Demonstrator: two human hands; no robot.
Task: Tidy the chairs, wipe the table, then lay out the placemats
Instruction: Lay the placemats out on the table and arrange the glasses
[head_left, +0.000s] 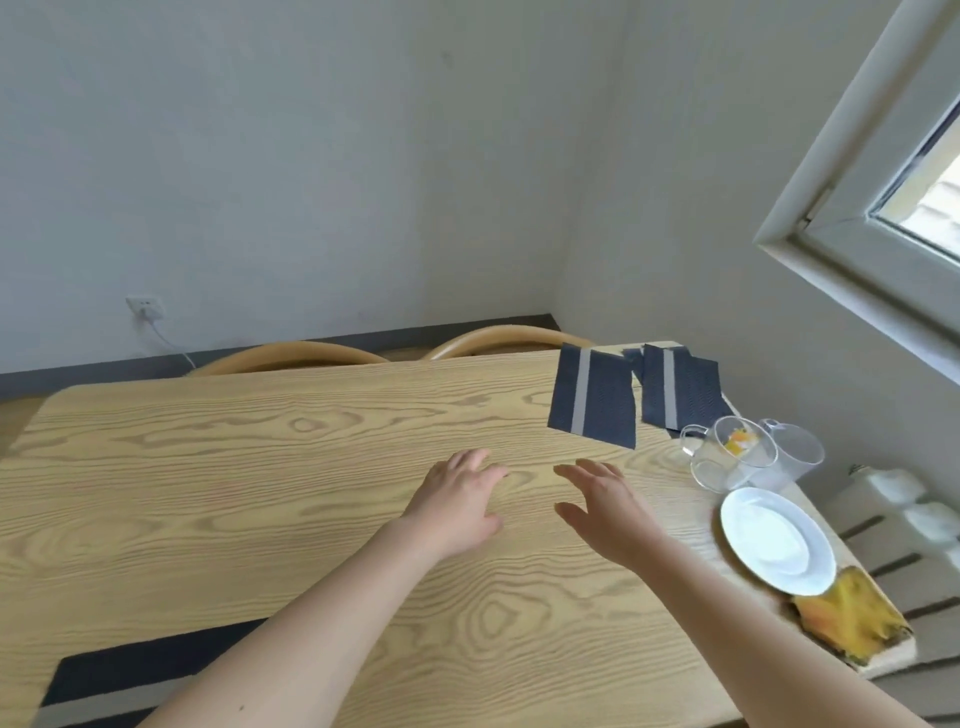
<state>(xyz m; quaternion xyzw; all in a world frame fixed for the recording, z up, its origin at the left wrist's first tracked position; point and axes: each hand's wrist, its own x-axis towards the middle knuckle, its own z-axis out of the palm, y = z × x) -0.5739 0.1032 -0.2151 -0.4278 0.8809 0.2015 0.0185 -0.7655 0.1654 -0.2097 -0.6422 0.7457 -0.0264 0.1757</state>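
Observation:
Both my hands reach out over the middle of the light wooden table. My left hand hovers palm down with relaxed fingers and holds nothing. My right hand is beside it, fingers spread, also empty. Ahead and to the right a dark blue placemat with a grey stripe lies flat, a short way beyond my fingertips. More dark blue placemats lie overlapped at the far right corner. Another placemat lies at the near left edge under my left forearm. Two curved wooden chair backs show behind the far edge.
Two glass cups, a white plate and a yellow cloth line the table's right edge. A white radiator stands right of the table under a window. A wall socket is at the back left.

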